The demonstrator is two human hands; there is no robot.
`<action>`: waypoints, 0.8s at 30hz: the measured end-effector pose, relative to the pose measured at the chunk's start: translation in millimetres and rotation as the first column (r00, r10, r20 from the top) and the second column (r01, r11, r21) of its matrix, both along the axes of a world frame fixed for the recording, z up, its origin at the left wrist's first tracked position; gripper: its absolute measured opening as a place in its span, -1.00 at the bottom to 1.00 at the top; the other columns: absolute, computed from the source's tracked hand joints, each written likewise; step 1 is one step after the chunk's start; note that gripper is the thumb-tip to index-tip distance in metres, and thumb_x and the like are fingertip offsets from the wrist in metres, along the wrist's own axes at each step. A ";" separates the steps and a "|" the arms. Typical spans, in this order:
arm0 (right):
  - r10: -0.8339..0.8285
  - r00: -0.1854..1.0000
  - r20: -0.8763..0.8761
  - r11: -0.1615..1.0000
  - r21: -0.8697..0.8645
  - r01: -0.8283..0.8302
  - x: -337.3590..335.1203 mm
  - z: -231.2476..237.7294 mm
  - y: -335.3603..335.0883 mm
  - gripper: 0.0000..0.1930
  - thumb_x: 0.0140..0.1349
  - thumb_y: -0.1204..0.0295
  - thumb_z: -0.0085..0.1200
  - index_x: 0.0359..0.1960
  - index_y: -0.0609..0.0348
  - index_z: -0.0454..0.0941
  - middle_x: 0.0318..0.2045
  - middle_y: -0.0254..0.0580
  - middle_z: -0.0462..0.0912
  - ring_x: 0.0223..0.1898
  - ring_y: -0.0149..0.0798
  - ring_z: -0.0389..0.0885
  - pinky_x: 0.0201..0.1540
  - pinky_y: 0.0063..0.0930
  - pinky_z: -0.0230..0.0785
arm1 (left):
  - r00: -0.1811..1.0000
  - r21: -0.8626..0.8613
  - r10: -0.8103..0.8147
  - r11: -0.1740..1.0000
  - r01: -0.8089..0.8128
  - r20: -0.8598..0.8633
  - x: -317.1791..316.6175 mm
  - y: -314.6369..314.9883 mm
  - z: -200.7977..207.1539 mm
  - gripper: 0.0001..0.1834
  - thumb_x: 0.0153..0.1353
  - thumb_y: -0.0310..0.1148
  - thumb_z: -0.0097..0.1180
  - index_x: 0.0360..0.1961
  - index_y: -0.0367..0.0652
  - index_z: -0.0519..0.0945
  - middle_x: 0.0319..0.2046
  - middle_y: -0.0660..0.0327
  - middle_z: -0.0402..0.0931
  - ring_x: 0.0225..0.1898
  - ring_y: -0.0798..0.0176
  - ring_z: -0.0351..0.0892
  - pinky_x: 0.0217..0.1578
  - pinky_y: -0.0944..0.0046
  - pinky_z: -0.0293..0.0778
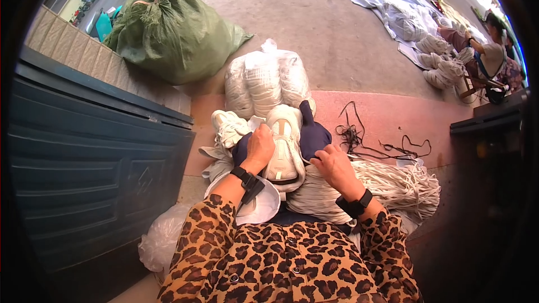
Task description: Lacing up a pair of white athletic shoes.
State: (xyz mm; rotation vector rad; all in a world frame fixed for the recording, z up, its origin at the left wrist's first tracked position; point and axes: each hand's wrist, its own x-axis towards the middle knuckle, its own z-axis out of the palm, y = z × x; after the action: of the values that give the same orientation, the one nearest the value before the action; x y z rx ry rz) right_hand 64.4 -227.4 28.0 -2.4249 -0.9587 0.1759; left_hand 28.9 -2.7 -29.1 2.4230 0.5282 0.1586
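Observation:
A beige and cream sneaker (283, 146) rests between my knees. My left hand (260, 148) is at the sneaker's left side, its fingers pinched; whatever is between them is hidden. On the other side my right hand (337, 169) pinches with thumb and fingers close to the sneaker's right edge, too small a spot to tell what it holds. Under and beside that hand lies a thick bundle of cream shoelaces (393, 188). A second pale sneaker (229, 128) sits to the left of the first. Below my left wrist is a white rounded piece (264, 205).
Ahead stands a clear plastic bag (266, 78) of cream bundles, with a large green sack (171, 33) behind it. Black laces (353, 134) lie tangled on the right. A blue metal door (95, 163) borders my left. Far right, a person (494, 56) sits near more bundles (443, 70).

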 end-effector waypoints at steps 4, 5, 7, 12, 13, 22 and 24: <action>0.111 0.977 0.183 0.992 -0.079 -0.098 -3.2 -12.8 15.2 -0.91 -0.06 0.38 0.04 -0.55 0.11 0.49 -0.49 -0.20 0.44 -0.36 -0.17 0.39 -0.34 -0.30 0.16 | 0.992 -0.013 -0.070 0.998 0.069 -0.102 7.4 10.4 9.6 -0.82 0.09 -0.37 -0.05 -0.48 -0.30 0.43 -0.52 -0.13 0.49 -0.47 -0.15 0.52 -0.42 0.01 0.45; 0.118 0.965 0.235 0.990 -0.107 -0.095 -4.0 -16.3 21.1 -0.94 -0.10 0.43 -0.01 -0.59 0.10 0.48 -0.53 -0.22 0.44 -0.38 -0.20 0.40 -0.34 -0.32 0.14 | 0.968 -0.245 -0.037 0.969 -0.025 -0.247 7.6 13.6 13.9 -0.82 0.09 -0.36 -0.05 -0.49 -0.29 0.44 -0.56 -0.07 0.49 -0.56 -0.04 0.52 -0.51 0.08 0.45; 0.177 0.960 0.215 0.970 -0.206 -0.132 -5.6 -21.4 28.2 -0.94 -0.10 0.44 -0.02 -0.59 0.11 0.48 -0.54 -0.23 0.44 -0.38 -0.20 0.40 -0.34 -0.32 0.14 | 0.926 -0.467 -0.013 0.866 -0.178 -0.378 7.7 16.0 19.4 -0.82 0.09 -0.36 -0.05 -0.50 -0.26 0.46 -0.64 0.10 0.47 -0.74 0.24 0.47 -0.74 0.28 0.40; 0.280 0.935 0.217 0.937 -0.273 -0.218 -3.6 -25.2 25.3 -0.97 -0.13 0.48 -0.03 -0.60 0.12 0.45 -0.59 -0.22 0.45 -0.41 -0.20 0.41 -0.34 -0.31 0.15 | 0.938 -0.460 -0.027 0.876 -0.144 -0.345 3.1 17.0 11.6 -0.82 0.09 -0.36 -0.06 -0.50 -0.26 0.46 -0.64 0.05 0.49 -0.67 0.10 0.51 -0.65 0.20 0.43; 0.292 0.932 0.216 0.936 -0.265 -0.232 -1.6 -23.7 22.8 -0.97 -0.13 0.48 -0.03 -0.60 0.12 0.45 -0.59 -0.22 0.45 -0.41 -0.20 0.41 -0.34 -0.31 0.15 | 0.971 -0.395 -0.096 0.919 0.002 -0.219 1.1 18.2 9.0 -0.85 0.10 -0.39 -0.05 -0.48 -0.27 0.46 -0.65 0.10 0.47 -0.66 0.18 0.49 -0.65 0.25 0.42; -0.013 0.644 -0.765 0.952 0.187 0.241 27.9 -5.4 29.6 -0.82 0.18 0.45 -0.14 -0.29 0.35 0.40 -0.57 -0.07 0.52 -0.54 -0.14 0.50 -0.46 -0.39 0.31 | 0.947 -0.092 -0.295 0.947 0.307 0.128 -13.4 12.8 20.9 -0.90 0.09 -0.46 -0.09 -0.34 -0.22 0.39 -0.49 -0.06 0.47 -0.39 -0.15 0.47 -0.40 0.02 0.38; -0.009 0.649 -0.761 0.940 0.214 0.264 30.8 -7.2 36.2 -0.78 0.18 0.43 -0.13 -0.27 0.36 0.45 -0.59 0.03 0.51 -0.52 -0.04 0.50 -0.43 -0.30 0.31 | 0.932 -0.034 -0.337 0.938 0.344 0.137 -11.4 11.3 25.8 -0.89 0.06 -0.51 -0.09 -0.33 -0.22 0.39 -0.48 -0.04 0.46 -0.38 -0.12 0.47 -0.39 0.06 0.39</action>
State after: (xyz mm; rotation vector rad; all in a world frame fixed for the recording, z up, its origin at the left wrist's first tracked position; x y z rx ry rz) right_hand 95.1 -191.2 20.8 -1.8227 -0.3618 0.8437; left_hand 17.5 8.6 -3.3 2.3860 0.0480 0.1471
